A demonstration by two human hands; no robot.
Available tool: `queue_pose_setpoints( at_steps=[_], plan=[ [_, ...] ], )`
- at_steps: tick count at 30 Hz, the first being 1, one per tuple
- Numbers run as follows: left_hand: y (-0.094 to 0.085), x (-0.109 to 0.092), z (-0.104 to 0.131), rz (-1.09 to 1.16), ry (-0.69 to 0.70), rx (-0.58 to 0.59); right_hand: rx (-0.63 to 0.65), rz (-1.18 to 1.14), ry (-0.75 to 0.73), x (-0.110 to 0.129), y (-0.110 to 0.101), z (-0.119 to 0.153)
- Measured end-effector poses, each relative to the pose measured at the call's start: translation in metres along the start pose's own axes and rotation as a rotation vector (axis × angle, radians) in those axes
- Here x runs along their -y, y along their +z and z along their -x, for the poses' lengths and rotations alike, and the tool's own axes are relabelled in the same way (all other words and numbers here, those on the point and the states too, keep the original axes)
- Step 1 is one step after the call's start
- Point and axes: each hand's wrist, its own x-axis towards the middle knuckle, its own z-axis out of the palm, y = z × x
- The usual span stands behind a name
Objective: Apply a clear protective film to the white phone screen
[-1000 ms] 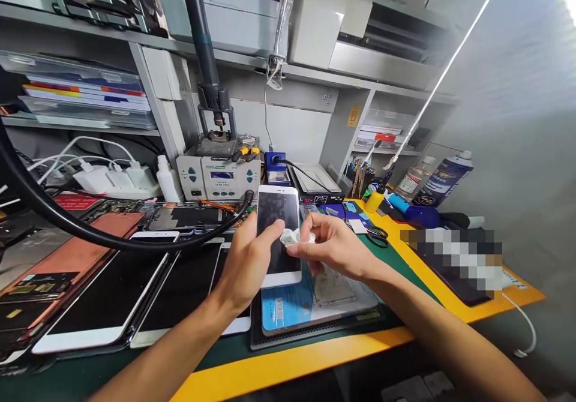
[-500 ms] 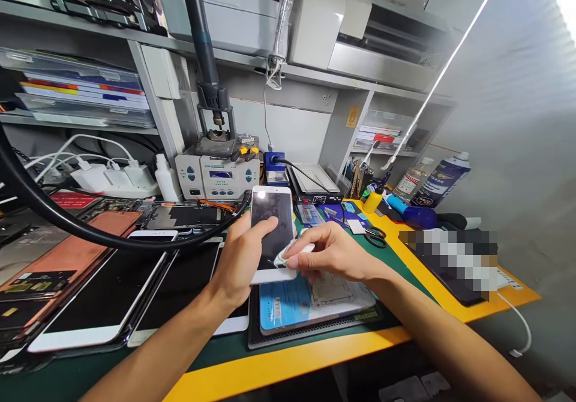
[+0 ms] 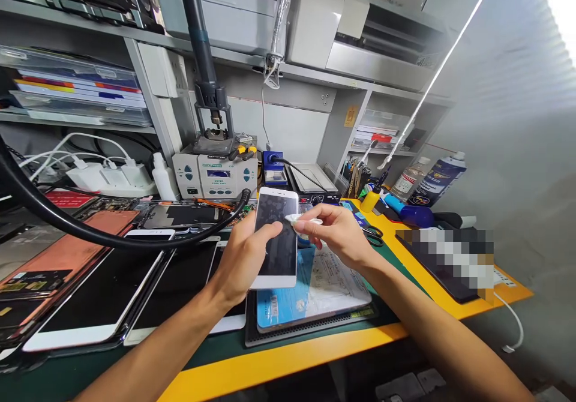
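The left hand (image 3: 245, 252) grips a white-framed phone (image 3: 279, 258) by its left side, held above the bench, its thumb lying over the glass; the right hand (image 3: 335, 228) pinches a small white wad (image 3: 293, 218) between thumb and fingertips, at the screen's right edge. Beyond stands a grey control station (image 3: 216, 177); left, a black hose (image 3: 81, 228) curves across black-screened phones (image 3: 101, 288). A blue-and-white packet (image 3: 279, 318) lies near, below. The held phone's dark screen shows faint pale marks.
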Motion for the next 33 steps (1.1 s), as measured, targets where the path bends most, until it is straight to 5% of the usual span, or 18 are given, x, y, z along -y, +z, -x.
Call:
queue_pose_setpoints(
  at_steps=[5, 10, 12, 22, 33],
  plan=[
    [0.000, -0.001, 0.000, -0.045, 0.015, -0.036, 0.329, 0.042, 0.098, 0.000, -0.004, 0.003],
    [0.003, -0.002, 0.002, 0.011, 0.047, 0.122, -0.008, -0.046, -0.035, 0.004, -0.005, -0.002],
    [0.005, -0.002, 0.003, 0.018, 0.044, 0.151, -0.051, -0.076, -0.048, 0.006, -0.006, -0.003],
    [0.000, 0.004, 0.005, 0.042, 0.049, 0.031, 0.462, 0.034, 0.318, 0.008, -0.011, 0.007],
    [0.001, 0.002, 0.009, 0.029, 0.056, 0.042, 0.413, 0.104, 0.233, 0.010, -0.012, 0.012]
  ],
)
